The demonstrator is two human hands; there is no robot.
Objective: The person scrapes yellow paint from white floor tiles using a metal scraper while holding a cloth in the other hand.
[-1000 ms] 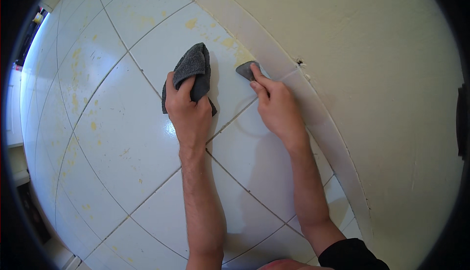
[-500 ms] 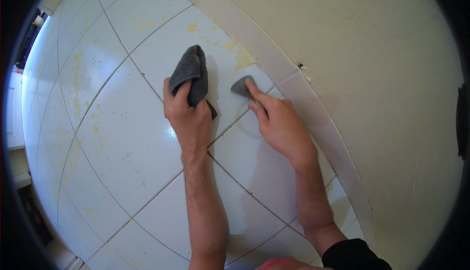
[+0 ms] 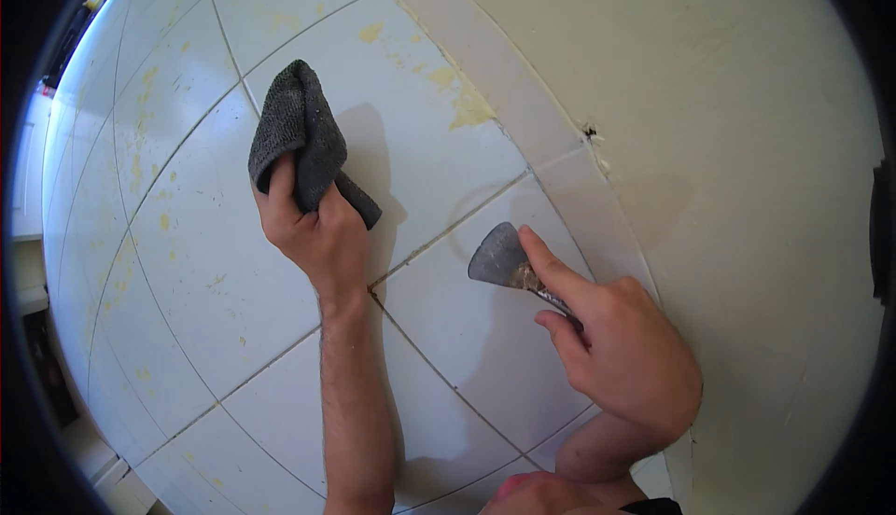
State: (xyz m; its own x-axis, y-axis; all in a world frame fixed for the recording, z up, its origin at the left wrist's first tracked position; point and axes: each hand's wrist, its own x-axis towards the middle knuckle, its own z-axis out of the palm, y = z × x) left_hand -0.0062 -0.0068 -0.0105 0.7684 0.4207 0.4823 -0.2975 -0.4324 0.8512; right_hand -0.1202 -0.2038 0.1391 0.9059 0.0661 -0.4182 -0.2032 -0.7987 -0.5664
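Right hand (image 3: 635, 352): fingers closed around the handle of a scraper (image 3: 499, 258), index finger laid along the blade's side, thumb below. Scraper's long axis runs 4 to 10 o'clock; wide blade end out toward 10, handle going back into the fist. Can't tell if the blade edge touches the tile.

Key relation: nearest big yellow patch (image 3: 469, 109) sits at about 12 o'clock from the blade, a hair toward 11, clear gap between the 2. So the blade faces left of the patch, not straight at it. From the right grip, patch = 11 o'clock. Patch is on the white tile floor (image 3: 429, 170), hard up against the baseboard (image 3: 509, 76); smaller yellow bits trail off from it toward 10 o'clock, roughly parallel to the scraper's axis.

Left hand (image 3: 313, 235): pinching a bunched dark gray cloth (image 3: 303, 132), folded end up at 12, loose tail at 4. From this hand the patch is at 2 o'clock, apart, not touching. Left hand's bulk is nearer the patch than the right's, but the right has the blade. The 2 hands are well apart, grout line between them.
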